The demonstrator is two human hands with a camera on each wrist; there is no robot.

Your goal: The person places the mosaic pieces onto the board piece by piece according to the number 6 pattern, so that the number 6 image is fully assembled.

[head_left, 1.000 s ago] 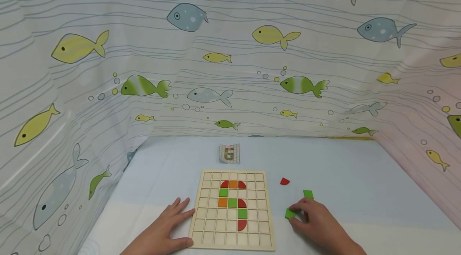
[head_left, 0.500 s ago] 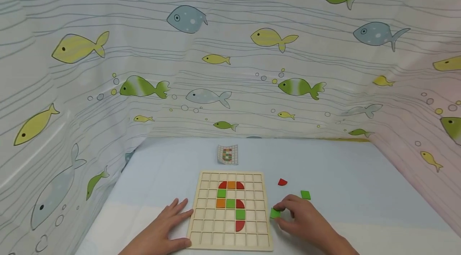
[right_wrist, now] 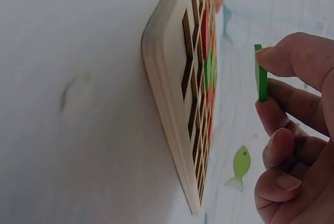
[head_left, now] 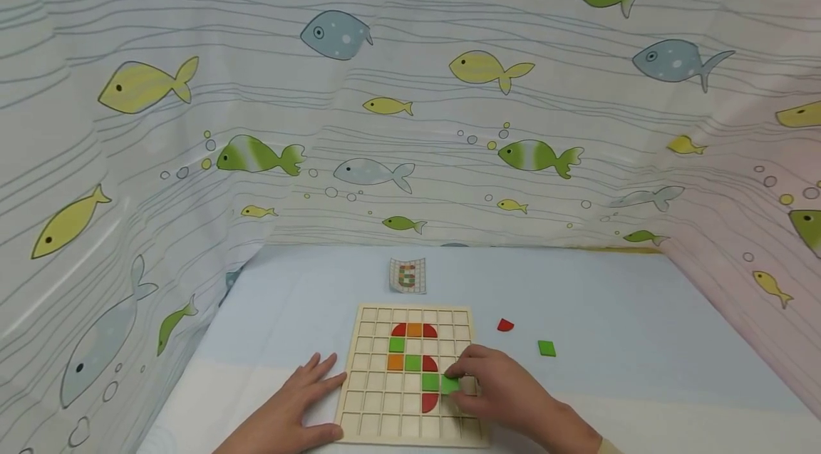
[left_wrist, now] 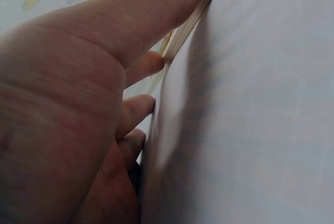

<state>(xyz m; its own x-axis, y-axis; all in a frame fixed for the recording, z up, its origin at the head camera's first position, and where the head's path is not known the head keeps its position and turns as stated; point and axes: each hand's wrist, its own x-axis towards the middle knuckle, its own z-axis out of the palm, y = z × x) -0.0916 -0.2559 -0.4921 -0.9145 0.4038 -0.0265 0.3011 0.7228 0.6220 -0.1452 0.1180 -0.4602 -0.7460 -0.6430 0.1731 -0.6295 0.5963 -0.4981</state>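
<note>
A wooden grid board [head_left: 378, 425] lies flat on the table, with red, orange and green tiles set in several of its cells. Between thumb and fingers my right hand [head_left: 507, 390] pinches a green square tile [head_left: 450, 385] above the board's right half. The right wrist view shows that green tile [right_wrist: 261, 75] edge-on, apart from the board's surface. My left hand [head_left: 291, 404] rests on the table, its spread fingers and thumb touching the board's left edge. In the left wrist view, the thumb [left_wrist: 151, 12] meets the board's rim.
Right of the board lie a loose red quarter-round tile [head_left: 505, 325] and a loose green square tile [head_left: 546, 348]. Behind the board lies a small pattern card [head_left: 407, 276]. A fish-print curtain [head_left: 449, 119] surrounds the pale blue table [head_left: 609, 311].
My right hand has carried the green square tile leftward from the table, past the board's right edge, to over the board. My left hand stays at the board's left edge.
</note>
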